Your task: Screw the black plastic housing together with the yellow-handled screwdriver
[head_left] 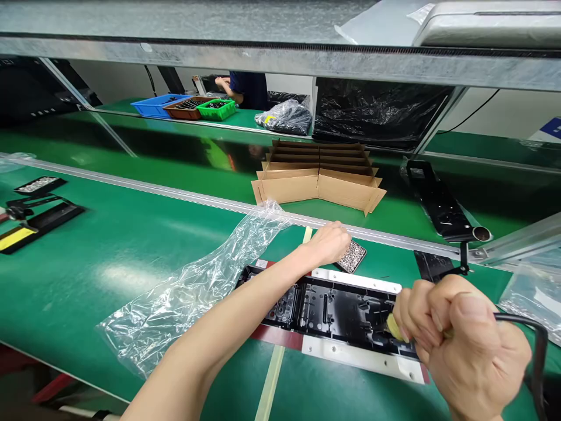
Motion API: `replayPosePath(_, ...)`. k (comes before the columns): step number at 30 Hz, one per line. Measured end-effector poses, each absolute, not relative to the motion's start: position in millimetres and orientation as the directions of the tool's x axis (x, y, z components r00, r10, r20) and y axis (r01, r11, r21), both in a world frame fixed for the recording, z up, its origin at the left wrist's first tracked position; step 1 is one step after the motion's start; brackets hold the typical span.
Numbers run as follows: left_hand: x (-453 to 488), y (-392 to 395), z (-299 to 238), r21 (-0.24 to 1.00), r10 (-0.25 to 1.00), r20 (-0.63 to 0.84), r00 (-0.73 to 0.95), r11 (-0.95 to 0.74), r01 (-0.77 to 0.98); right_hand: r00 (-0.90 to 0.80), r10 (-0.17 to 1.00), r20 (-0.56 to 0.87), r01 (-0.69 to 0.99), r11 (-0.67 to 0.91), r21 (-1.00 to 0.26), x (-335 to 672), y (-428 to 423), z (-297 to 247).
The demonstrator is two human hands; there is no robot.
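The right hand (468,339) had its fingers clamped on a yellow tool (394,327) over the long black plastic tray (346,316). The left hand (328,242) bent beside shiny little metal bits (352,257); its fingers' grip was hidden.

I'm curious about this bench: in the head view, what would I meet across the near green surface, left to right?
Black part with a yellow strip, crinkled clear plastic, left hand, tray of small shiny pieces, right hand.
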State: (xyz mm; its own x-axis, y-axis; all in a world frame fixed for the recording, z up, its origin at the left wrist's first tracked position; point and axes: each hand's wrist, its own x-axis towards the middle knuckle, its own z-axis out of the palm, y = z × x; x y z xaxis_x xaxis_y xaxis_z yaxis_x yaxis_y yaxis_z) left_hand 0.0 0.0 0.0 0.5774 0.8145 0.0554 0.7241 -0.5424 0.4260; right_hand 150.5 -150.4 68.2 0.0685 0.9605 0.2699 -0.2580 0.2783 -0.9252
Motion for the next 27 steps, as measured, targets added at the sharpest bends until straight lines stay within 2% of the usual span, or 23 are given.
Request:
replayPosePath(6,-17.3,-31.1,9.4,0.689,0.862,0.020,0.507,-0.379,0.618,0.063,0.960,0.272,-0.257,0.279,-0.925,152.4,-153.2,64.9)
replayPosePath(10,-16.2,-55.3,-0.1,0.765,0.786,0.036,0.617,-0.419,0.490,0.068,0.960,0.271,-0.262,0.280,-0.924,154.4,-153.2,63.1)
replayPosePath(19,1.7,-71.9,-4.1,0.673,0.592,0.100,0.799,-0.632,0.384,0.091,0.955,0.282,-0.249,0.296,-0.922,153.0,-147.4,63.3)
replayPosePath(27,4.8,-67.5,-7.9,0.566,0.516,0.086,0.852,-0.730,0.385,0.099,0.958,0.270,-0.252,0.287,-0.924,154.7,-149.7,63.6)
